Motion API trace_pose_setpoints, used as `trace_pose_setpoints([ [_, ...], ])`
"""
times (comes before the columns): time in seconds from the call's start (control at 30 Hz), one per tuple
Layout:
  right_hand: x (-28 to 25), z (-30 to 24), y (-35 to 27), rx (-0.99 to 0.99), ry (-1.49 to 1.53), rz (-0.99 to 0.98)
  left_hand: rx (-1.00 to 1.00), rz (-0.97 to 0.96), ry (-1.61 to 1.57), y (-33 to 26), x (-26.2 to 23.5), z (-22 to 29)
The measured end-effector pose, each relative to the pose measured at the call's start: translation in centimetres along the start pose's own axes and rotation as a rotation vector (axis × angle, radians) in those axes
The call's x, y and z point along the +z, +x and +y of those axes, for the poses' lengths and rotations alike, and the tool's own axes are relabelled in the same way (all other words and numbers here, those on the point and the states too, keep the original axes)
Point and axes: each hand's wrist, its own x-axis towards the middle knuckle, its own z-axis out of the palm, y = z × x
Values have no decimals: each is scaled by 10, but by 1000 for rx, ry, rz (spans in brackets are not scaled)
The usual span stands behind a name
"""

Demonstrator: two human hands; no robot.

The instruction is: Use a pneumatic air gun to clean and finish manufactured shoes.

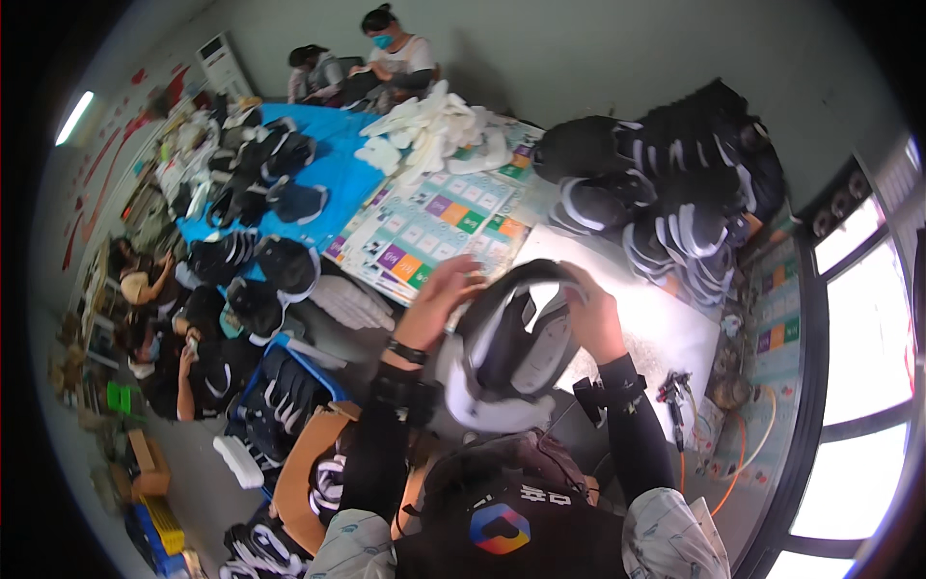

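Observation:
A black and white shoe upper (511, 343) is held up over the near part of the white table (666, 328). My left hand (444, 294) grips its left edge, fingers curled over the rim. My right hand (590, 314) holds its right side, fingers over the top edge. Both forearms wear black sleeves, and a black band sits on my left wrist. The lower part of the upper hides behind my chest.
A heap of black and white shoe uppers (666, 193) lies at the back right. White insoles (434, 130) are piled on a colourful printed mat (434, 227). More black uppers (256, 169) cover a blue sheet on the left. Other people sit at the back and left. A small tool (675, 391) with an orange cord lies at right.

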Motion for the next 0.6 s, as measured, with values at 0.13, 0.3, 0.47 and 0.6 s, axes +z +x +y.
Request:
trace_pose_setpoints([
  [0.13,3,85,-38,387,321,179,-109,-126,387,1,-114,-62],
  [0.3,6,88,-94,970,1010,170,-95,-204,599,-33,-11,-168],
  [0.47,-19,102,-110,1096,1100,-31,68,-154,727,12,21,-243],
  [0.6,-44,127,-115,1152,1002,-182,382,-200,1239,21,47,-271],
])
